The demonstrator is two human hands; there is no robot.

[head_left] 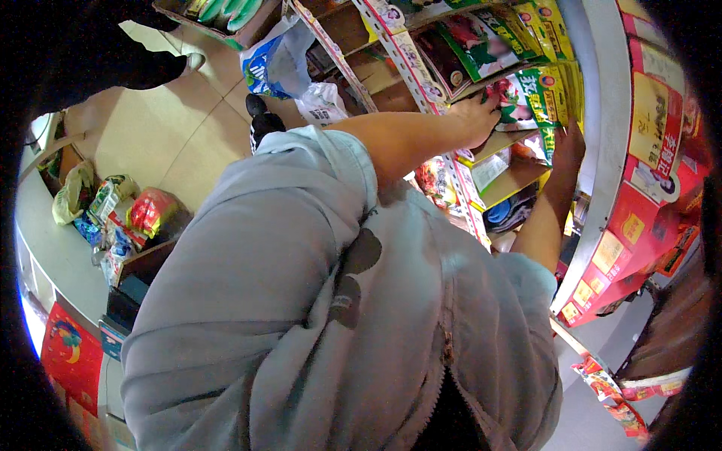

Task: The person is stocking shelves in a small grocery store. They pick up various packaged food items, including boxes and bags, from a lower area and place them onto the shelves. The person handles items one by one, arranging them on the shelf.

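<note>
Both my hands reach into a shop shelf of flat food packets. My left hand (pixel 472 119) is at the left edge of a green, white and yellow food packet (pixel 516 100), its fingers on the printed front. My right hand (pixel 568 141) grips the yellow right edge of the same group of packets; part of its fingers is hidden in shadow. Just below, another green packet (pixel 540 147) sits partly covered. More green and dark packets (pixel 476 48) lean in the compartment beyond.
Perforated shelf strips (pixel 407 62) and a white metal edge (pixel 598 141) border the shelf. Red product boxes (pixel 632 225) stand at right. A plastic bag (pixel 280 59) lies on the tiled floor (pixel 163 124). Bagged goods (pixel 132 211) lie at left. A person's dark-clothed leg (pixel 141 67) is at upper left.
</note>
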